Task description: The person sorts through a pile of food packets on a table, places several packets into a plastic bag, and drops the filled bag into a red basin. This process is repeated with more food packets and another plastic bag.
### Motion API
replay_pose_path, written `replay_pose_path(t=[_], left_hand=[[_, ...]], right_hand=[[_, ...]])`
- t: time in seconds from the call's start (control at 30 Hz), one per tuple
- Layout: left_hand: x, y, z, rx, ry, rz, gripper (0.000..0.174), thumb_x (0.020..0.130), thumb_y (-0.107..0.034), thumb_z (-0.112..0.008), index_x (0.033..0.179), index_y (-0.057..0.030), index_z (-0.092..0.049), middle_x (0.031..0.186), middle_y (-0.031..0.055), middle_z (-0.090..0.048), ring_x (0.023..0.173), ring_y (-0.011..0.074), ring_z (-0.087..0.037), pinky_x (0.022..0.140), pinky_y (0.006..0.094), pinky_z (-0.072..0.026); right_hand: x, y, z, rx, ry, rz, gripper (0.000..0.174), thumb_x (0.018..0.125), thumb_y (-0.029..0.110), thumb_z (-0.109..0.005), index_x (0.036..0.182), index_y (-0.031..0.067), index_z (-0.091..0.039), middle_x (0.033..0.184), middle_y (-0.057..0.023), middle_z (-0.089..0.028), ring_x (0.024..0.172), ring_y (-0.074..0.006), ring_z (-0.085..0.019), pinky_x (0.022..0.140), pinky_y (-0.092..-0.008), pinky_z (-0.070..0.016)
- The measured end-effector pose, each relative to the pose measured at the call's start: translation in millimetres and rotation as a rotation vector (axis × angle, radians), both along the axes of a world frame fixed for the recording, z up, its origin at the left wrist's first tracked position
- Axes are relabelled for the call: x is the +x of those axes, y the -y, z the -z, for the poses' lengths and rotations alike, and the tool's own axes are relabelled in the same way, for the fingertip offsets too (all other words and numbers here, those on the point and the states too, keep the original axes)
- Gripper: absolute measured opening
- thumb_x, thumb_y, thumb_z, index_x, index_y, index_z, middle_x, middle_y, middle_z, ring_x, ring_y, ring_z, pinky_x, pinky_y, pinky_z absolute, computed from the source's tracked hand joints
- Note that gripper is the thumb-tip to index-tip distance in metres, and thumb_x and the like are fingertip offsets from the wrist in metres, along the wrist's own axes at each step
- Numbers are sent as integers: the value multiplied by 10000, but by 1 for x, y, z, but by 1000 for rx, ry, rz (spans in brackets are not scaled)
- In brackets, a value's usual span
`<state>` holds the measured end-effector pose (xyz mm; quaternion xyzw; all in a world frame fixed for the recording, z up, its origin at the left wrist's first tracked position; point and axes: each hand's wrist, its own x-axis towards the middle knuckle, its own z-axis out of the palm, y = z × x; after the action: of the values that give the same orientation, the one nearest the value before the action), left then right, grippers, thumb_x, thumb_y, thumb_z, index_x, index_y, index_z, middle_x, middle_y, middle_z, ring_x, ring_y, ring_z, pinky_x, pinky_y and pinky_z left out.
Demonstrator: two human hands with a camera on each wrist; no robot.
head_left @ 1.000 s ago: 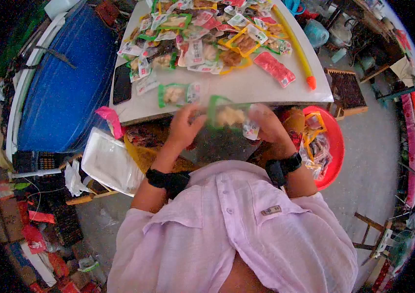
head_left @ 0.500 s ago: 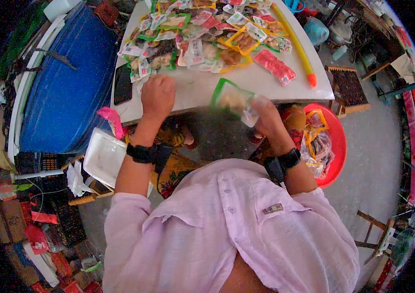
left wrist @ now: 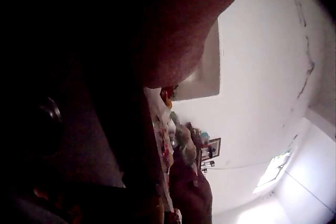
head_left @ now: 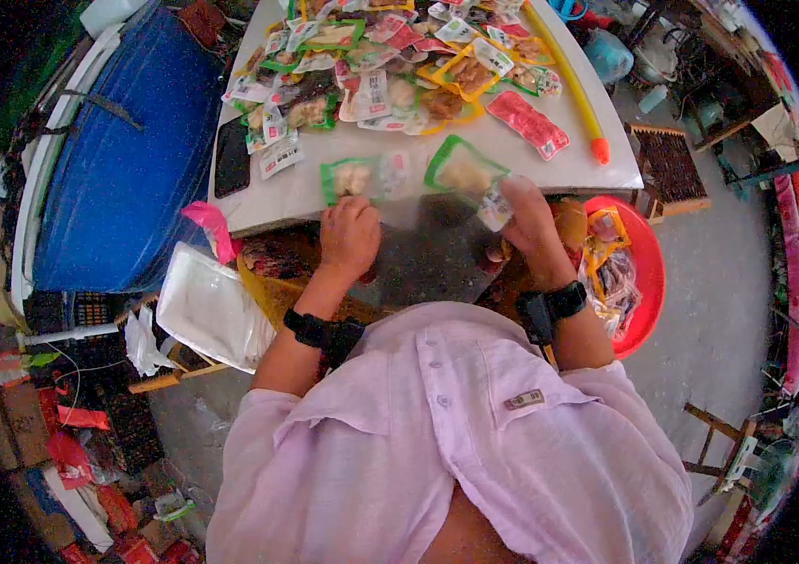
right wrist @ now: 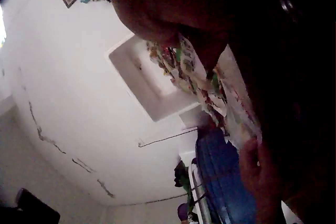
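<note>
My left hand [head_left: 351, 232] is at the table's near edge, with its curled fingers gripping the near side of a green-edged clear food packet [head_left: 352, 179]. Pale pieces show inside that packet. To the right, my right hand [head_left: 529, 216] pinches a second green-edged packet [head_left: 461, 172] by its white-labelled end; the packet tilts up to the left over the table edge. Both wrist views are dark. In the right wrist view, fingers [right wrist: 252, 163] of the other hand show beside a pale packet.
Many food packets [head_left: 399, 94] are heaped on the white table [head_left: 597, 122]. A phone [head_left: 233, 155] lies left, a yellow stick [head_left: 564, 75] right. A red basin [head_left: 649, 282] holds more packets. A white foam tray [head_left: 202, 310] and a blue tub [head_left: 127, 160] stand left.
My left hand went left onto the table, then came back right and nearer, where a green-edged packet now shows at its fingers. My right hand keeps its packet, shifted slightly right.
</note>
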<state>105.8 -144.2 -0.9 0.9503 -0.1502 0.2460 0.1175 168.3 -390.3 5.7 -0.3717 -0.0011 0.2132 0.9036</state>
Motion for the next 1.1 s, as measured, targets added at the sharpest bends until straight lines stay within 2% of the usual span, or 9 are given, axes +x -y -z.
replay_pose_path(t=[0.07, 0.27, 0.37, 0.57, 0.6, 0.8, 0.9, 1.0, 1.1], left_hand=[[1, -1, 5, 17, -60, -36, 58, 632, -88, -473, 673, -50, -490, 835, 101, -474, 823, 285, -439, 673, 383, -355], [29, -9, 14, -68, 112, -10, 118, 646, -100, -490, 746, -38, -476, 911, 152, -449, 878, 318, -411, 738, 409, -333], [14, -3, 15, -23, -76, -63, 199, 677, -144, -485, 828, -18, -459, 998, 163, -434, 915, 340, -397, 776, 417, -326], [7, -20, -4, 25, -260, -230, 399, 642, -279, -551, 965, -67, -451, 1046, 125, -425, 956, 317, -374, 806, 414, -303], [10, -21, -14, 80, -393, -254, 475, 640, -332, -552, 1030, -91, -429, 1082, 121, -406, 996, 308, -351, 823, 415, -290], [23, -16, -33, 119, -523, -239, 534, 616, -392, -566, 1053, -116, -431, 1142, 119, -360, 1059, 299, -303, 855, 409, -266], [13, -2, -49, 98, -498, -220, 524, 610, -409, -566, 1001, -77, -457, 1075, 141, -408, 986, 311, -369, 806, 410, -314], [15, 16, -33, -15, -335, -181, 490, 609, -417, -560, 904, -33, -486, 945, 160, -461, 868, 313, -436, 727, 396, -368], [24, 42, -28, -70, -387, -186, 452, 605, -417, -562, 792, -11, -493, 822, 161, -474, 759, 316, -465, 658, 388, -392]], right_hand=[[1, 1, 9, -3, -8, 20, 164, 755, 115, -443, 873, 1, -436, 782, -108, -525, 646, -200, -537, 575, -309, -462], [-7, -4, 5, -6, -25, 80, 153, 747, 114, -444, 844, -4, -454, 757, -98, -529, 634, -193, -536, 569, -307, -461], [-8, -3, 4, 41, -40, 37, 151, 743, 113, -442, 827, -9, -466, 750, -97, -532, 637, -195, -537, 573, -312, -458], [-11, -2, 12, 30, -35, 45, 160, 746, 100, -433, 857, -13, -450, 783, -105, -526, 654, -211, -538, 596, -326, -456], [-11, -2, 10, 14, -40, 48, 161, 748, 96, -431, 866, -13, -444, 790, -107, -524, 659, -213, -537, 600, -327, -456], [-9, -1, 12, -29, -46, 93, 154, 764, 78, -412, 897, 0, -424, 814, -107, -516, 687, -212, -534, 610, -339, -457], [-9, -1, 8, 87, -67, 68, 157, 764, 86, -412, 896, 1, -425, 813, -106, -516, 683, -211, -534, 614, -341, -456], [-6, 0, 14, -24, -8, 56, 173, 763, 99, -416, 903, -3, -423, 817, -106, -518, 686, -210, -534, 616, -338, -455], [-5, -9, 7, 45, 6, 24, 160, 761, 109, -413, 876, 0, -431, 806, -100, -518, 688, -210, -534, 616, -326, -453]])
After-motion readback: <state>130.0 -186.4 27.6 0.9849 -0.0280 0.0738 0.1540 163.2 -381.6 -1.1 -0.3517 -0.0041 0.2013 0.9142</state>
